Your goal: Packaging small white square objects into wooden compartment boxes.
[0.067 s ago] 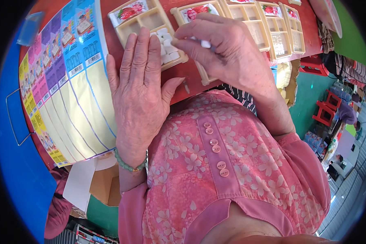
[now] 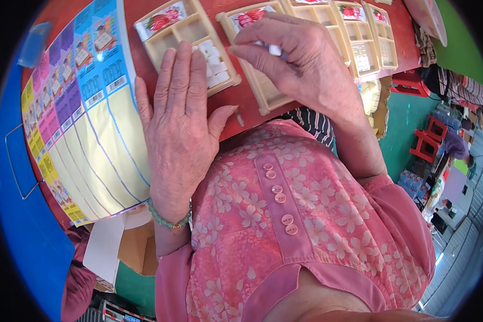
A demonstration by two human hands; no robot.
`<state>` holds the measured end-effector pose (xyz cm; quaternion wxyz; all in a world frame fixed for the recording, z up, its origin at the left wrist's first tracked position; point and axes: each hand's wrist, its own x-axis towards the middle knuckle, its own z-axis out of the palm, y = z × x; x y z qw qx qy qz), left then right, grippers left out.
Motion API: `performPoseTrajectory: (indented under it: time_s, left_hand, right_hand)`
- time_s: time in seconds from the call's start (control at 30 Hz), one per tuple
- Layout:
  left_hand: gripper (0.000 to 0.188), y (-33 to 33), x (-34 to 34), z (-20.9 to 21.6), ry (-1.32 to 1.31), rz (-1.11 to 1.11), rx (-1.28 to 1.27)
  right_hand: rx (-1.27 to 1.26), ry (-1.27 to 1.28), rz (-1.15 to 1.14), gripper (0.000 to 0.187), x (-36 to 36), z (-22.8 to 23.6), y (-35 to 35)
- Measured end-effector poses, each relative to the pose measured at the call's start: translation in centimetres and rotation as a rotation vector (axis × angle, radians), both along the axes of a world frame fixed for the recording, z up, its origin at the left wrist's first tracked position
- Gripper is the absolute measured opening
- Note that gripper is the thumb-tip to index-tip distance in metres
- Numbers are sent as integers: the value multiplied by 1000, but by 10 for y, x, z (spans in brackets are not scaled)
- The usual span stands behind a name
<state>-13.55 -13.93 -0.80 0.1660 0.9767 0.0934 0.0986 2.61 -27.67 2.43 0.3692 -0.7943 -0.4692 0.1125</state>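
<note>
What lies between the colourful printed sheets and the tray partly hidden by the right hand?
In the head view, a beige tray holding small white blocks lies there on the red tabletop, with the left hand covering part of it.

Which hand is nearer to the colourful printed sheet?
Left. The left hand is just right of the printed sheet, beside its right edge; the right hand is farther right, above a tray.

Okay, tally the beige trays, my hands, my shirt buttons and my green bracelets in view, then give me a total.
Beige trays: 5 clearly visible
Hands: 2, left hand and right hand
Shirt buttons: 6
Green bracelets: 1
Total: 14
</note>
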Motion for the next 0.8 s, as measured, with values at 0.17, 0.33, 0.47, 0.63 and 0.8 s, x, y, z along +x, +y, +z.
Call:
performPoseTrajectory:
  time_s: [0.17,0.33,0.47,0.63,0.8]
  left_hand:
    - [74,0,-2,-2,22,-14,23]
    - [73,1,-2,-10,-29,-30,-7]
    - [73,5,-4,-13,-68,-46,1]
    - [75,7,-5,-15,-121,-48,-2]
    - [75,9,-5,-16,-142,-46,-16]
  right_hand:
    - [341,-307,210,13,33,-1,-11]
    - [-41,283,-61,14,24,20,-14]
    - [6,31,64,19,8,-8,-17]
    - [119,-249,146,27,-5,-21,-23]
    - [122,-399,159,31,-9,-30,-21]
